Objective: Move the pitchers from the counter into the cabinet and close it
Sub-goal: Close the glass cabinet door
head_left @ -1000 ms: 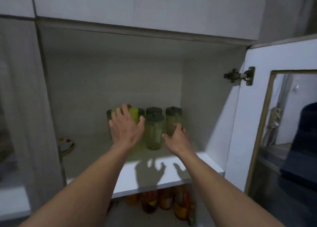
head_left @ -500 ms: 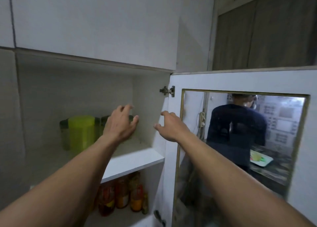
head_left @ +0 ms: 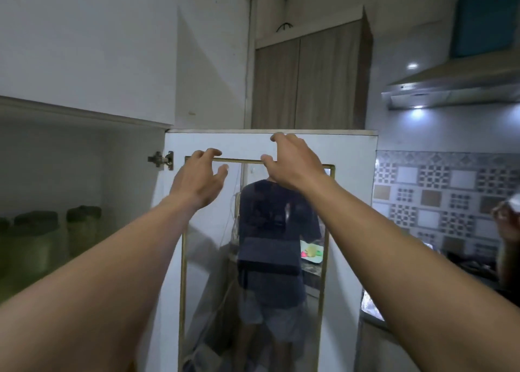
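The white cabinet door (head_left: 349,202) with a gold-framed mirror panel stands open, facing me. My left hand (head_left: 198,181) hovers in front of the door's upper left part, fingers spread and curled, holding nothing. My right hand (head_left: 292,163) is raised near the door's top edge, fingers apart, empty. Several greenish pitchers with dark lids (head_left: 83,228) stand on the shelf inside the open cabinet (head_left: 84,157) at the left, dim in shadow.
A door hinge (head_left: 161,160) sits at the cabinet's right wall. A range hood (head_left: 455,90) with lights hangs at the right above a patterned tile wall (head_left: 439,197). Another person's hand (head_left: 506,216) shows at the far right edge. The mirror reflects a person and a counter.
My view has swung right from the shelf to the door. Both hands have left the pitchers on the shelf and moved up and right toward the top of the open door.
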### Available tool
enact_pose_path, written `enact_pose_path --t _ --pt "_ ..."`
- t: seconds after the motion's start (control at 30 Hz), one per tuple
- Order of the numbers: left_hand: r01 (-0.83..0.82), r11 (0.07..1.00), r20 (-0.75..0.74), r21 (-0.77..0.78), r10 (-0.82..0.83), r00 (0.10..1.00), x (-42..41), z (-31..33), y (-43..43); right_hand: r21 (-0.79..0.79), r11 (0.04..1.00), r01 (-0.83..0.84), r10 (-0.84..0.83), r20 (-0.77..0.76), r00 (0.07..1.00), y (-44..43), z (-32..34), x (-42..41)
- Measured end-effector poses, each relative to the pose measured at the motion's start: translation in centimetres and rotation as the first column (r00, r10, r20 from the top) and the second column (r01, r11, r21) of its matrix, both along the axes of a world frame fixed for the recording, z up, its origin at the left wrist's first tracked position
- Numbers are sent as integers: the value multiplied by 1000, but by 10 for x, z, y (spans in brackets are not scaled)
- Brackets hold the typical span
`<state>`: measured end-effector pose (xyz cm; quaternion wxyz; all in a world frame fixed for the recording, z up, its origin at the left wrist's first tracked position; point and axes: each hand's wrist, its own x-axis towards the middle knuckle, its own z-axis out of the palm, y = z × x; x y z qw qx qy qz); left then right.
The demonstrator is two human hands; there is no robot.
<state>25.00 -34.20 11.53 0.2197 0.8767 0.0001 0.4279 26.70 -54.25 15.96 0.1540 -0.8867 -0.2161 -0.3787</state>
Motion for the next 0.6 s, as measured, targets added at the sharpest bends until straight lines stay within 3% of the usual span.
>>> enact_pose_path --t 0.27,0.43,0.6 --pt "134 990 64 37 -136 989 66 37 -100 3 975 221 -218 176 960 -100 32 39" --pt "166 977 121 132 -182 976 104 66 -140 7 972 237 -237 91 967 -139 39 66" --pt "60 963 89 263 -87 992 128 62 -156 -12 980 198 -197 68 978 -144 33 83"
